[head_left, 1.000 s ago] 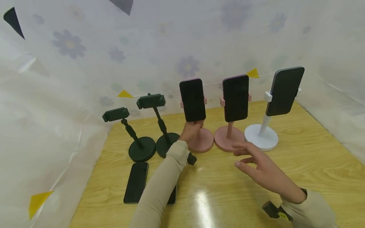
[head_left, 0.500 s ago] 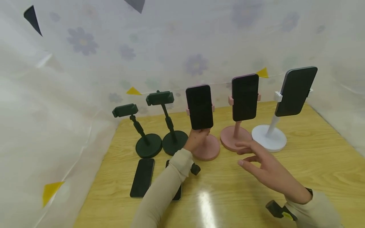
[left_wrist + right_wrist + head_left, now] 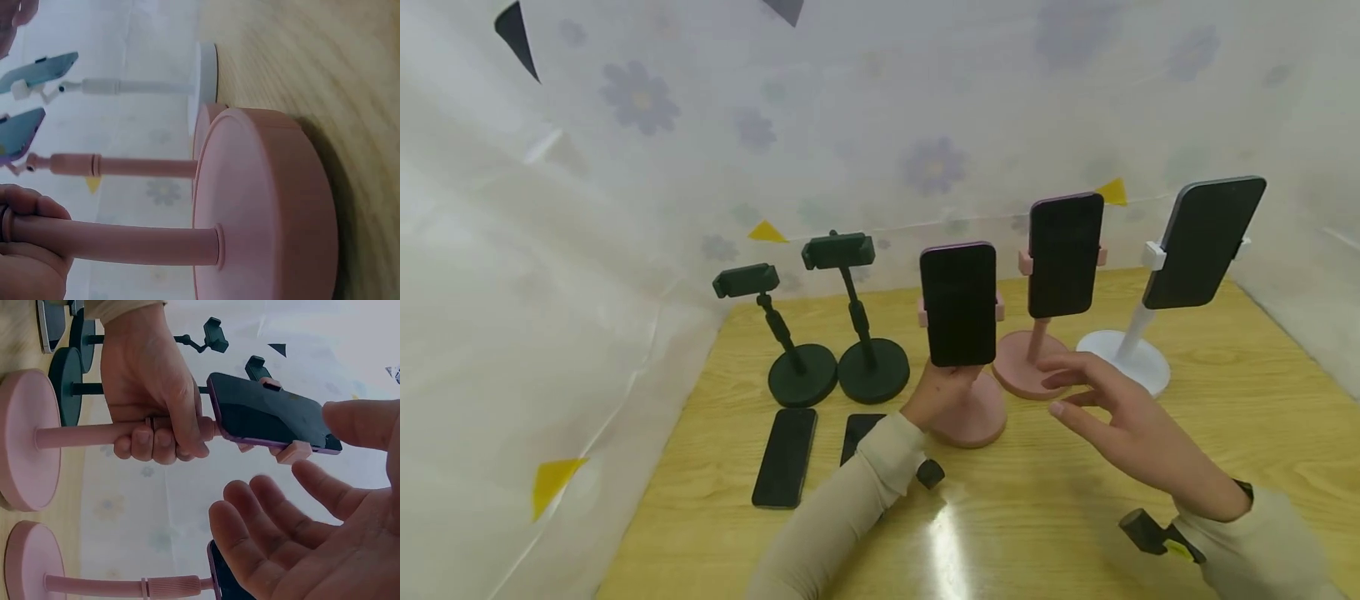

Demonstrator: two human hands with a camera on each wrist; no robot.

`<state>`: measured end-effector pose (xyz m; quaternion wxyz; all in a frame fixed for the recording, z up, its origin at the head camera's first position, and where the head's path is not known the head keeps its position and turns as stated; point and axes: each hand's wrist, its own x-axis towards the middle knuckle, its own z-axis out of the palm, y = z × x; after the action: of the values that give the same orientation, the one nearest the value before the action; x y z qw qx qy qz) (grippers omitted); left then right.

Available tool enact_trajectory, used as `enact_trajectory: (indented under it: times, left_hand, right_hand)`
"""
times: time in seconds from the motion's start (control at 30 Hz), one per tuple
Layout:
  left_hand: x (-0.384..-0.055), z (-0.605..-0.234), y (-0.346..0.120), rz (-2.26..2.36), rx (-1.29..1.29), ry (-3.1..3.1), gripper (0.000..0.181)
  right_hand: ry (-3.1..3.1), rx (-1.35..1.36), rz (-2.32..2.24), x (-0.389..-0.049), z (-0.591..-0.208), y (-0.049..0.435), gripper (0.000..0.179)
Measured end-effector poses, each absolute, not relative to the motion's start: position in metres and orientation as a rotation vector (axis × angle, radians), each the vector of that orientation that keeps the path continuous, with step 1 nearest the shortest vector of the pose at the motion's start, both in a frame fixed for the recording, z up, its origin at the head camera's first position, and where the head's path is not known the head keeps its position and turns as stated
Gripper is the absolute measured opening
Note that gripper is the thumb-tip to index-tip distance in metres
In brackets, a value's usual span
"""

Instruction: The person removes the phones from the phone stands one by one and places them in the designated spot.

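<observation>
My left hand [image 3: 942, 393] grips the pole of a pink phone stand [image 3: 976, 421]. A dark-screened phone [image 3: 958, 304] with a purple edge sits upright in that stand's clamp. In the right wrist view, the fingers of the left hand [image 3: 147, 381] wrap round the pole just below the phone. The left wrist view shows the round base [image 3: 250, 206] close over the wood. My right hand [image 3: 1131, 429] hovers to the right with its fingers loosely bent, holding nothing. Behind it, a second pink stand [image 3: 1018, 367] carries another purple-edged phone [image 3: 1066, 254].
A white stand [image 3: 1138, 367] with a large phone [image 3: 1206, 242] is at the right. Two dark green stands [image 3: 802, 375] with bare clamps stand at the left. Before them lie a phone [image 3: 784, 458] and another phone [image 3: 859, 432], partly under the left sleeve. A flowered curtain [image 3: 850, 125] hangs behind.
The left hand has brought the pink stand and its phone toward me and slightly right, out of the row. The right hand stays raised and holds nothing. The head view has shifted a little.
</observation>
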<state>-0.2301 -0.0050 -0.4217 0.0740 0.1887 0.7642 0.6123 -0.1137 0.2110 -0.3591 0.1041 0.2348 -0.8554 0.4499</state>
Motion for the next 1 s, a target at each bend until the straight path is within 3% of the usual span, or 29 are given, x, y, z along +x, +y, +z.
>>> enact_trajectory:
  times: [0.53,0.8,1.0]
  left_hand:
    - [-0.201,-0.415,0.005,1.861,0.696,2.187,0.016]
    - [-0.193,-0.386,0.001,1.862,0.752,2.138,0.042]
    - [-0.197,-0.395,0.0,1.826,0.671,2.122,0.014]
  right_hand:
    - [-2.296,0.721,1.419,-0.129,-0.336,0.208,0.027]
    - [-2.132,0.646,1.629,-0.142,-0.321,0.201,0.021]
    - [-2.041,0.678,1.714,-0.156,-0.306,0.19,0.023]
